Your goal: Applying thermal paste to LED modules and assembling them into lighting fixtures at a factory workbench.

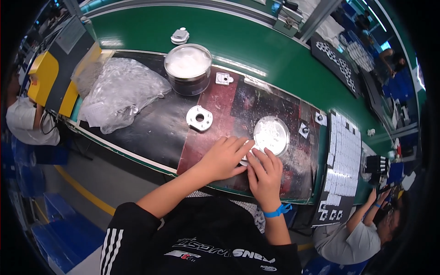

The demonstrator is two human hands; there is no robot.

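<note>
A small pale piece [244,159] is held at the near side of the desk [156,142], just beside a shallow round metal dish [287,140] strewn with white matter. It is pinched between the curled fingers and thumb of the left hand [224,158]; the fingers of the right hand [266,172] are bent over it, but whether they grip or merely press cannot be told, since the piece is mostly covered. Work on this piece therefore appears unfinished. Much seems done already, judging by the rows of white pieces [339,160] laid out on the black tray [346,206] at the right. Two small dark-centred parts are set near that tray, [321,119] and [304,130]. What remains cannot be counted: parts may be contained in the bulky clear plastic bag [121,94], left of the round metal tin [187,85].
</note>
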